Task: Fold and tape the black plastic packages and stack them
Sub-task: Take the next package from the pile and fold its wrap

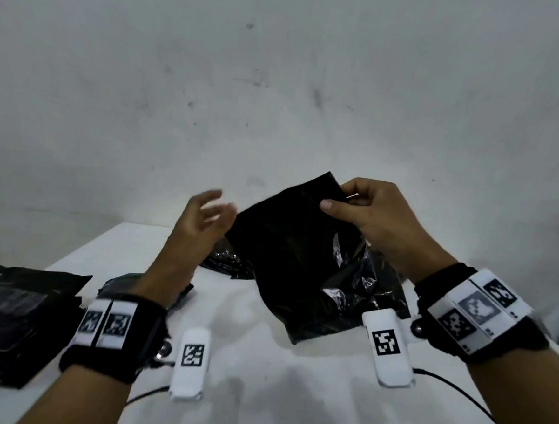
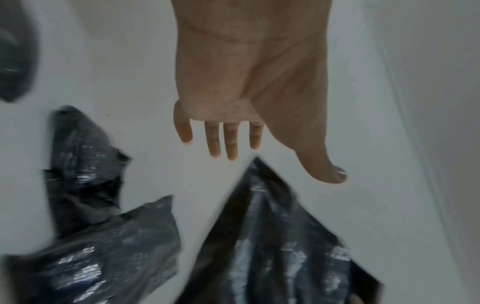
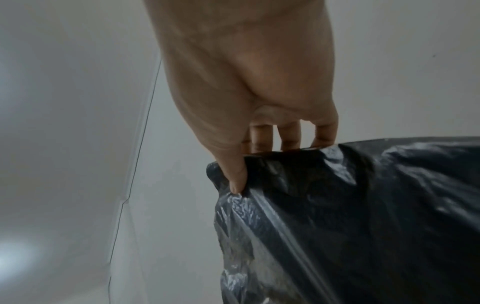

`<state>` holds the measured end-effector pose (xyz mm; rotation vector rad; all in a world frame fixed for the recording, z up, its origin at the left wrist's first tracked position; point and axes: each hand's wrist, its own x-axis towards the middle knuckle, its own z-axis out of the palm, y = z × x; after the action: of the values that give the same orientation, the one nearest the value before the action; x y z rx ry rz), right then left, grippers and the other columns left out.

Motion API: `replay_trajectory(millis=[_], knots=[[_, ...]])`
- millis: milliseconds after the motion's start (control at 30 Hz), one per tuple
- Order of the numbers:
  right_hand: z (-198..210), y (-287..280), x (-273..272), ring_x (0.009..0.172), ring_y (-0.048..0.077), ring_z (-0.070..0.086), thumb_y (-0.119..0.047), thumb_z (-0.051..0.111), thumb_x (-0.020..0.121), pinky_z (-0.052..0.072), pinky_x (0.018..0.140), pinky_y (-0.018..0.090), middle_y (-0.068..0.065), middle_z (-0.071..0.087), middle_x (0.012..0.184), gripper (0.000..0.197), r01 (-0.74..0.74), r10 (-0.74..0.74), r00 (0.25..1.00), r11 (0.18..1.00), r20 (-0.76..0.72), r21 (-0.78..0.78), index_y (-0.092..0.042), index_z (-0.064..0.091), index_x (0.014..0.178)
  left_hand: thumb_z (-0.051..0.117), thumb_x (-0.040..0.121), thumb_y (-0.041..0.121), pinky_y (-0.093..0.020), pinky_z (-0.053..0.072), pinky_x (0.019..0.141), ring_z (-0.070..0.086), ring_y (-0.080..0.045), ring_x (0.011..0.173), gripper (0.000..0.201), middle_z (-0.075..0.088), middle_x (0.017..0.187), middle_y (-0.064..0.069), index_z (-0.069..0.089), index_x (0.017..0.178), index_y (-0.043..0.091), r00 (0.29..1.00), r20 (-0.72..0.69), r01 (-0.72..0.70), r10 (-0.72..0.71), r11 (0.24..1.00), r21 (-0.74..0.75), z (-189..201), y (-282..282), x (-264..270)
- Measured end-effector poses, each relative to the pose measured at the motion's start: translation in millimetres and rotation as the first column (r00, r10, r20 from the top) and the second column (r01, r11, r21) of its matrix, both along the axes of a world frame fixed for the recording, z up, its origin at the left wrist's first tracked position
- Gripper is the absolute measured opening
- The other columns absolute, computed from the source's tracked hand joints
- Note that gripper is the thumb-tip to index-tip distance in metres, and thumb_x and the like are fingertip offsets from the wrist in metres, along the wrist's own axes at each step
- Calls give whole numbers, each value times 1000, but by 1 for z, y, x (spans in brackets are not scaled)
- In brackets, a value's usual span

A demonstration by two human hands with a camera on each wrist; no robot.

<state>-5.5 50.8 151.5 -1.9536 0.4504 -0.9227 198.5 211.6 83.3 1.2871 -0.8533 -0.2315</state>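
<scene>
Right hand (image 1: 367,214) pinching black package (image 1: 298,256) top corner, long axis hanging tableward.

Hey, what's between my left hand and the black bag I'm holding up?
Nothing: in the left wrist view, only bare white table shows between the open left hand and the bag corner.

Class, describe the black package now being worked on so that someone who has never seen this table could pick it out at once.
Start at the white table and look above its middle. There the right hand pinches the top corner of a black plastic package, with the open left hand beside it. Unlike the flat stack of packages at the table's left edge, this one hangs lifted.
</scene>
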Motion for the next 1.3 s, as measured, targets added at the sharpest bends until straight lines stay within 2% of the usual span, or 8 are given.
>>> replay_trajectory(millis=[100, 200, 333, 567, 800, 867, 1033, 1300], knots=[[6, -3, -5, 71, 18, 74, -12, 79, 83, 58, 63, 26, 9, 76, 78, 11, -45, 36, 995, 995, 98, 90, -9, 71, 90, 87, 43, 76, -35, 51, 81, 69, -16, 111, 103, 71, 121, 4, 56, 129, 27, 963, -179, 235, -203, 954, 185, -49, 9, 4], [5, -7, -9, 67, 14, 71, -9, 76, 85, 52, 54, 19, 8, 75, 79, 10, -77, 48, 986, 980, 158, 182, -7, 69, 92, 87, 70, 54, -40, 54, 86, 69, -26, 113, 69, 74, 116, -3, 63, 123, 18, 923, -227, 355, -309, 914, 197, -65, 1, -3], [-5, -15, -17, 69, 14, 72, -9, 74, 87, 52, 52, 20, 8, 74, 83, 7, -79, 31, 985, 959, 172, 274, -9, 69, 92, 70, 84, 29, -41, 54, 84, 71, -22, 94, 20, 73, 97, -3, 64, 99, 16, 923, -240, 322, -302, 945, 51, -47, -10, -10], [-28, -33, -33, 70, 15, 68, -14, 72, 88, 54, 60, 26, 3, 73, 86, 7, -64, -16, 981, 913, 194, 402, -15, 66, 90, 61, 98, 22, -30, 57, 71, 67, -14, 75, 9, 71, 82, -1, 63, 94, 15, 978, -123, 164, -167, 986, -33, -28, -16, -14], [-43, -32, -33, 56, 16, 65, -11, 74, 87, 51, 47, 26, 7, 72, 78, 11, -27, -41, 989, 898, 144, 440, -9, 65, 94, 45, 82, 75, -45, 57, 87, 72, -15, 89, 75, 75, 108, -2, 68, 120, 15, 886, -344, 320, -312, 947, -35, -38, -17, -23], [-43, -31, -34, 52, 15, 64, -10, 74, 87, 50, 44, 25, 7, 70, 76, 15, 9, -58, 993, 912, 107, 411, -7, 65, 98, 63, 66, 86, -41, 59, 88, 71, -13, 106, 90, 73, 121, 3, 61, 130, 23, 888, -296, 373, -351, 928, 18, -55, -17, -26], [-37, -32, -38, 47, 12, 61, -9, 75, 87, 44, 39, 20, 7, 70, 72, 11, 43, -80, 993, 934, 91, 354, -7, 65, 93, 86, 71, 24, -29, 55, 89, 68, -18, 117, 73, 72, 124, 4, 54, 137, 24, 898, -125, 440, -422, 866, 238, -78, -27, -45], [-42, -40, -50, 64, 18, 67, -15, 76, 86, 55, 59, 29, 6, 72, 82, 14, -7, -32, 995, 924, 95, 382, -11, 67, 96, 64, 95, 16, -41, 56, 86, 72, -10, 85, 11, 77, 93, 2, 70, 103, 14, 944, -223, 261, -245, 965, 42, -52, -35, -47]])
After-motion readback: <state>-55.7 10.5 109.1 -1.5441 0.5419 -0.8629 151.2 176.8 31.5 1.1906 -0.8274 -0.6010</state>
